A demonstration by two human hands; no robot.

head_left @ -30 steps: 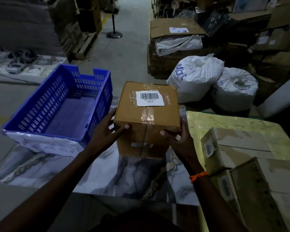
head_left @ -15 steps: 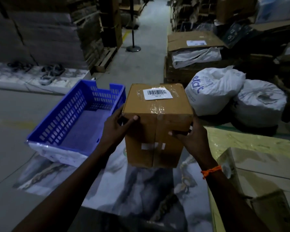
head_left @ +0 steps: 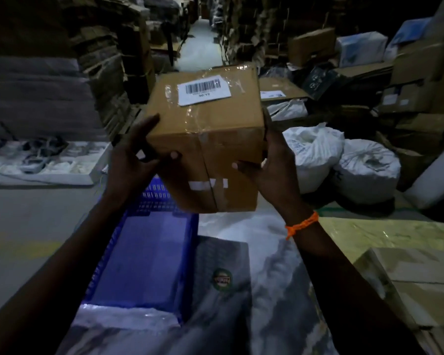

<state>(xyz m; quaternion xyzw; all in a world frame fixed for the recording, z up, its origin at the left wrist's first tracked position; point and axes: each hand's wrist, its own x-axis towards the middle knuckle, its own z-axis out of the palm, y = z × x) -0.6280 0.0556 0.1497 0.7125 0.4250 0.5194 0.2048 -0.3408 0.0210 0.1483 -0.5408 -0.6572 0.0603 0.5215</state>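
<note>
- Marble-patterned tabletop (head_left: 280, 290) ran below both hands, probably the work surface.
- Blue crate (head_left: 144, 252) sat on it, under the left forearm and below the box. Likely the drop target, but that's my read.
- Two white sacks (head_left: 315, 152) lay just right of the right hand. Their blue print was too blurred to read.
- Cardboard box (head_left: 208, 129) was in the air between the hands, above the crate's far end. It was tilted with its top face toward the camera, probably so the label could be checked.
- Left hand (head_left: 131, 162) gripped the lower left corner, thumb on the front face, fingers spread up the side.
- Right hand (head_left: 269, 170) gripped the right edge, thumb in front, fingers hidden behind.
- Barcode label (head_left: 203, 89) sat under clear tape on the top face, above both thumbs. The bars were clear but the text line was unreadable.
- Round green sticker (head_left: 222, 279) sat below the hands, its writing illegible.
</note>
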